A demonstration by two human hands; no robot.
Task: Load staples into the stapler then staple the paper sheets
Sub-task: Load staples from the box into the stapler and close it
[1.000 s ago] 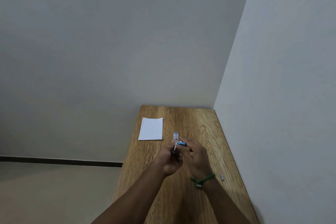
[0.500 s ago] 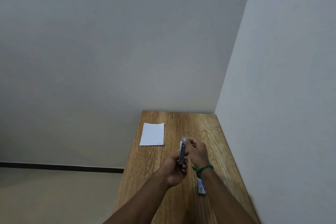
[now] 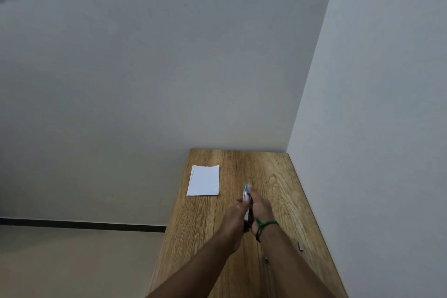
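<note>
Left hand [image 3: 235,215] and right hand [image 3: 261,208] squeeze a small blue stapler [image 3: 246,195] between them, above the table [image 3: 266,169].
The stapler's long side points away from the person. The paper sheets [image 3: 204,180] lie flat, farther off on the left, nearer the left hand.

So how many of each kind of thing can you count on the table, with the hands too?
Paper stack: 1
Stapler: 1
Small grey bits: 2
Hands: 2, left hand, right hand
Green wristband: 1
Total: 7
</note>
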